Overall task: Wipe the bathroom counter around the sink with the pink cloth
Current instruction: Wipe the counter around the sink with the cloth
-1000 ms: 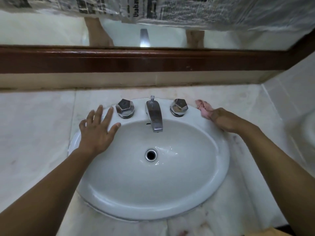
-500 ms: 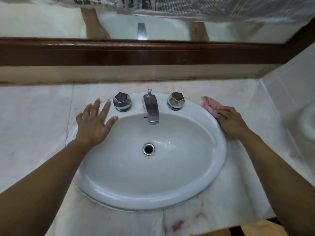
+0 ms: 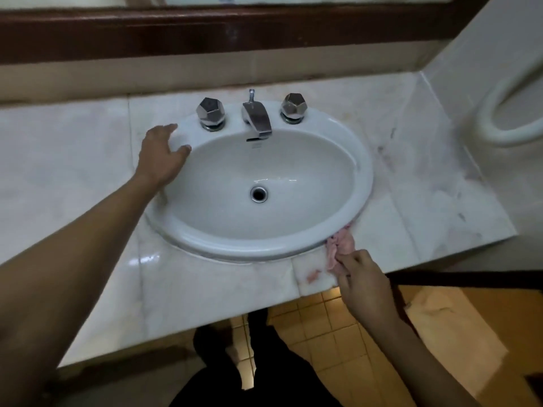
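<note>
Yellow floor tiles (image 3: 323,327) show nearest, under the front edge of the tabletop, with dark trousers (image 3: 264,377) right below the camera. Up at that front edge, the right hand (image 3: 364,283) has its grip closed, fingers curled and pinching the pink cloth (image 3: 340,245). The cloth is bunched up, lying on the marble tabletop (image 3: 205,289) and touching the front-right rim of the sink (image 3: 364,171). Just left of the hand, a small reddish stain (image 3: 313,276) marks the marble. Across the white basin, past the drain (image 3: 259,193), the left hand (image 3: 160,157) lies on the sink's rear-left rim, grip slack, fingers straight, holding nothing. Beyond it stand the left knob (image 3: 210,111) and right knob (image 3: 293,106), faceted chrome, with the spout (image 3: 257,120) between them. Farthest back runs a dark wooden frame (image 3: 235,33), and a white curved fixture (image 3: 499,113) sits off to the right
</note>
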